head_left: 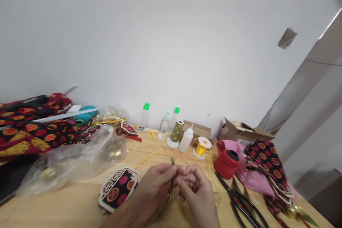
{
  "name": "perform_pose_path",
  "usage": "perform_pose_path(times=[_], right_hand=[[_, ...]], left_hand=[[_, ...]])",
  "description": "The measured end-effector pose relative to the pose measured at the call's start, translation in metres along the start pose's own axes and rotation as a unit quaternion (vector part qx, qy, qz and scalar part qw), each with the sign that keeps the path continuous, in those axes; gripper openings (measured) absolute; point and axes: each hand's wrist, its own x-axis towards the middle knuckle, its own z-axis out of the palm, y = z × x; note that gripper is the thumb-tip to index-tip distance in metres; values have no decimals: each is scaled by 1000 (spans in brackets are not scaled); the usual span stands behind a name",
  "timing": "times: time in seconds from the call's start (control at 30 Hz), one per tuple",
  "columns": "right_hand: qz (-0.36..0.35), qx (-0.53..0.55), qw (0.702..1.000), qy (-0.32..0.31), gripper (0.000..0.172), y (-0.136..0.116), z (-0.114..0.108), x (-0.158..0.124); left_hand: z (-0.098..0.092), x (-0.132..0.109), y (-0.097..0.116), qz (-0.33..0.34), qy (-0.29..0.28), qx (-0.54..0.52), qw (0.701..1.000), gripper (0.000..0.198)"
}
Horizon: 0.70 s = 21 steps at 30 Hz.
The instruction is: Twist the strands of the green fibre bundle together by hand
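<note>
Over the front middle of the wooden table (88,206), my left hand (161,181) pinches a bundle of thin dark green threads (171,187) between thumb and fingers. A short frayed tuft sticks up above the grip, and the long strands hang down toward the tabletop. My right hand (196,190) is closed in a pinch right beside the bundle, its fingertips nearly meeting the left ones. Whatever lies between those fingertips is too small to make out. Left of my hands lies a flat patterned ornament (119,188) with a pale cut-out border.
Black scissors (240,199) and a red ribbon roll (227,164) lie to the right. Behind my hands stand a green thread spool (176,131), a white squeeze bottle (186,139) and a yellow cord spool (202,146). A plastic bag (77,164) and patterned fabric (34,128) fill the left.
</note>
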Motion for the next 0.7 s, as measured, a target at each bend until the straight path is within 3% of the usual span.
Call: perform_pose_path(times=[0.2, 0.4, 0.53, 0.7], right_hand=[[11, -3, 1000, 10, 34, -4, -3, -3], [-9, -14, 1000, 10, 32, -6, -8, -1], [-7, -27, 1000, 1, 32, -6, -8, 0], [11, -10, 1000, -19, 35, -9, -7, -1]], left_hand=[[3, 0, -1, 18, 20, 32, 999, 12], [1, -2, 3, -48, 3, 23, 999, 16], [1, -3, 2, -50, -13, 25, 998, 18], [8, -2, 4, -32, 34, 104, 994, 14]])
